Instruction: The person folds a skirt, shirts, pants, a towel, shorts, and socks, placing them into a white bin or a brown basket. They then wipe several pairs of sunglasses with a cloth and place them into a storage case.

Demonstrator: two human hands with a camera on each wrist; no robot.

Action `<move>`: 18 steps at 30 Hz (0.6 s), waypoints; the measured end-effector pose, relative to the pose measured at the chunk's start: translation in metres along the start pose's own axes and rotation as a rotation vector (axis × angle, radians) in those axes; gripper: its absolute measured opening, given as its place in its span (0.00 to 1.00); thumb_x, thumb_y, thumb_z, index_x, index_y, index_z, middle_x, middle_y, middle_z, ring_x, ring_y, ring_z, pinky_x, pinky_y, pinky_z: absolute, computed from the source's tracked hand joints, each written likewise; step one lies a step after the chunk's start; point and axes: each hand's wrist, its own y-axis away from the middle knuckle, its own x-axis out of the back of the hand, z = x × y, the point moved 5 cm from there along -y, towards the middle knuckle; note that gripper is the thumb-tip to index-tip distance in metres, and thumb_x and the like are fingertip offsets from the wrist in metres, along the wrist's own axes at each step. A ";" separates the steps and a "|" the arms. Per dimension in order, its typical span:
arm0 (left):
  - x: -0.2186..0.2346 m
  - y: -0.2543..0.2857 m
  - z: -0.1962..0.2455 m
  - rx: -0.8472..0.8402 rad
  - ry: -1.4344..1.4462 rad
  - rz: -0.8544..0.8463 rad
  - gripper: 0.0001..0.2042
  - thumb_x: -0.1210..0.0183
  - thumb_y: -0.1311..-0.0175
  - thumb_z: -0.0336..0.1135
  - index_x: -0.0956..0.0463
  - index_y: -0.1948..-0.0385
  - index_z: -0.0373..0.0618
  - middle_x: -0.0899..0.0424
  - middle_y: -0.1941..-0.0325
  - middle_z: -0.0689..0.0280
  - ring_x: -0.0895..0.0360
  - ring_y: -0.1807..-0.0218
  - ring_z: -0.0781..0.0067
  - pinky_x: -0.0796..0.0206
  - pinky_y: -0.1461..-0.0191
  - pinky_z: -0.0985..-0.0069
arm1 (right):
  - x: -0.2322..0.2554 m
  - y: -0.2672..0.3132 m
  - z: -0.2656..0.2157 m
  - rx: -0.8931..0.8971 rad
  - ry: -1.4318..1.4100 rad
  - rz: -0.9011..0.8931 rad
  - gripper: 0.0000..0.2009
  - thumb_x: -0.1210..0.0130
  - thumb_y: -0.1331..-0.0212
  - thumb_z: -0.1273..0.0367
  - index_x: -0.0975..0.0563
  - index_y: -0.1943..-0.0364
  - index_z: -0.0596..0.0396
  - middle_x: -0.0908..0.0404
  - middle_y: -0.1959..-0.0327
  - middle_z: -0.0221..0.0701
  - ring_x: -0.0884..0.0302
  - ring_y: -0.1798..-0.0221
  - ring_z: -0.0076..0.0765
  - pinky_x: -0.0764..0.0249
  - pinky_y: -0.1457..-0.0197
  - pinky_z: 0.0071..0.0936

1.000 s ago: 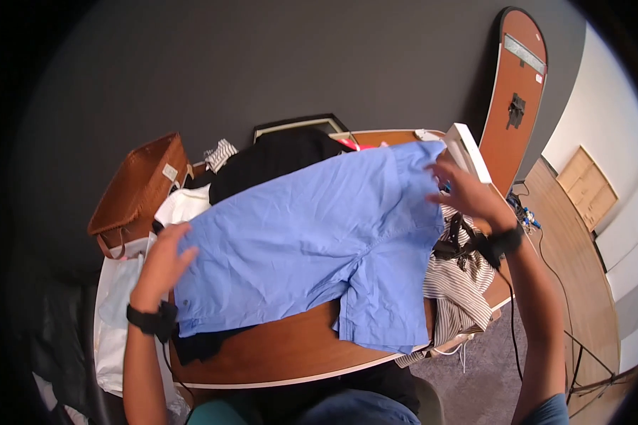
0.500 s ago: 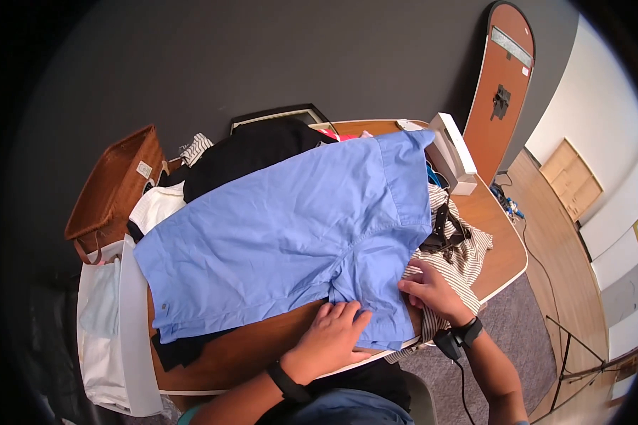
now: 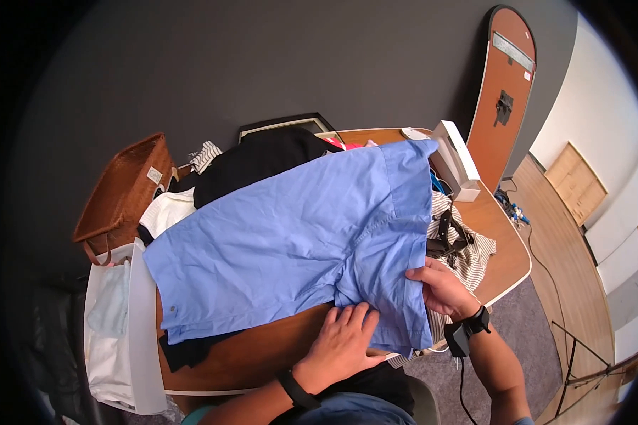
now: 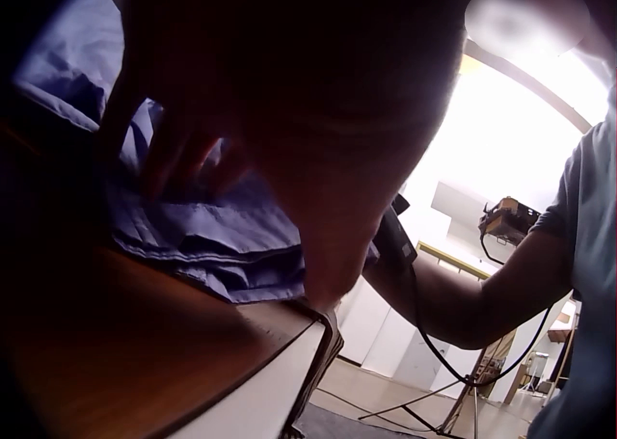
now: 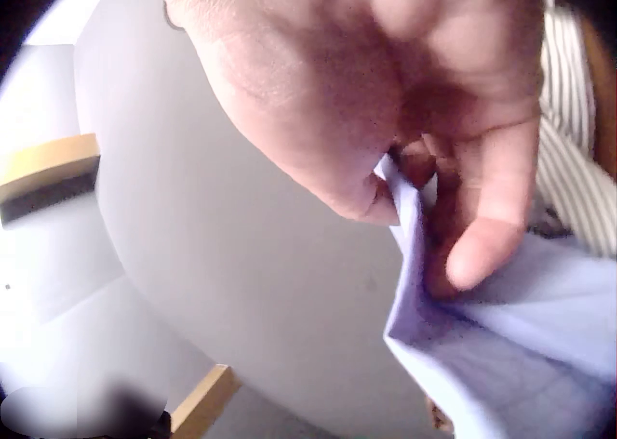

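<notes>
A pair of light blue shorts lies spread across the wooden table, its waistband toward the back right. My right hand pinches the outer edge of the near leg between thumb and fingers. In the right wrist view a raised fold of blue cloth runs out from the right hand. Fingers spread, my left hand rests on the same leg at its inner side, close to the table's front edge. The left wrist view is dark, with the left hand over the blue cloth.
Behind the shorts lie a black garment and a white one. Striped cloth with a dark belt is at the right. A wicker basket, a white box and a narrow white box stand around.
Both hands have come from the two ends of the shorts to the near leg. The right hand has since gripped and lifted its outer edge a little; the left stays on the inner side.
</notes>
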 end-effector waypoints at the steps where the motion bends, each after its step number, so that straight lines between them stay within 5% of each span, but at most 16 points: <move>1: 0.005 -0.001 0.001 0.016 -0.003 0.059 0.34 0.31 0.54 0.55 0.30 0.51 0.38 0.29 0.51 0.54 0.29 0.50 0.54 0.39 0.44 0.61 | -0.010 -0.002 -0.002 0.011 -0.055 -0.029 0.15 0.49 0.36 0.71 0.29 0.47 0.61 0.18 0.59 0.36 0.19 0.67 0.23 0.20 0.70 0.19; 4: 0.019 -0.007 -0.008 0.097 0.098 0.124 0.28 0.32 0.53 0.46 0.30 0.54 0.38 0.28 0.52 0.55 0.28 0.50 0.54 0.37 0.46 0.62 | -0.050 -0.007 -0.030 0.078 -0.371 -0.057 0.13 0.53 0.35 0.74 0.31 0.48 0.61 0.19 0.57 0.38 0.16 0.65 0.30 0.16 0.62 0.27; 7: 0.044 -0.008 -0.033 0.113 0.307 0.337 0.17 0.40 0.52 0.29 0.27 0.58 0.35 0.22 0.61 0.54 0.23 0.58 0.52 0.31 0.54 0.63 | -0.072 -0.034 -0.047 0.155 -0.348 -0.203 0.09 0.53 0.34 0.74 0.31 0.52 0.60 0.19 0.59 0.35 0.16 0.61 0.33 0.15 0.58 0.30; 9: 0.056 0.000 -0.066 0.368 0.764 0.428 0.13 0.43 0.49 0.27 0.24 0.60 0.33 0.18 0.65 0.55 0.20 0.63 0.58 0.30 0.58 0.68 | -0.085 -0.061 -0.055 0.172 -0.287 -0.311 0.06 0.52 0.32 0.71 0.31 0.56 0.58 0.21 0.57 0.37 0.16 0.57 0.35 0.16 0.59 0.28; 11: 0.068 0.008 -0.121 0.545 0.907 0.534 0.10 0.47 0.41 0.29 0.22 0.62 0.33 0.16 0.67 0.56 0.19 0.65 0.63 0.31 0.59 0.74 | -0.107 -0.082 -0.065 0.203 -0.138 -0.397 0.09 0.51 0.31 0.66 0.30 0.53 0.56 0.27 0.47 0.39 0.22 0.46 0.37 0.21 0.49 0.30; 14: 0.090 0.020 -0.186 0.625 1.052 0.604 0.14 0.49 0.34 0.37 0.23 0.56 0.36 0.17 0.60 0.59 0.20 0.61 0.66 0.30 0.56 0.73 | -0.093 -0.109 -0.061 0.237 0.083 -0.345 0.15 0.49 0.31 0.63 0.30 0.47 0.56 0.27 0.46 0.36 0.26 0.42 0.34 0.26 0.44 0.30; 16: 0.075 0.035 -0.219 0.880 1.292 0.369 0.23 0.52 0.30 0.46 0.31 0.45 0.34 0.20 0.51 0.58 0.23 0.52 0.71 0.31 0.48 0.70 | -0.075 -0.108 -0.058 0.312 0.333 -0.184 0.20 0.47 0.32 0.61 0.32 0.41 0.57 0.26 0.46 0.35 0.26 0.42 0.31 0.27 0.44 0.28; 18: 0.076 0.038 -0.220 0.881 1.366 0.416 0.25 0.51 0.30 0.48 0.33 0.43 0.34 0.21 0.50 0.59 0.23 0.52 0.70 0.31 0.48 0.69 | -0.060 -0.100 -0.056 0.357 0.301 -0.161 0.20 0.46 0.33 0.63 0.31 0.41 0.57 0.25 0.47 0.33 0.25 0.45 0.28 0.27 0.46 0.26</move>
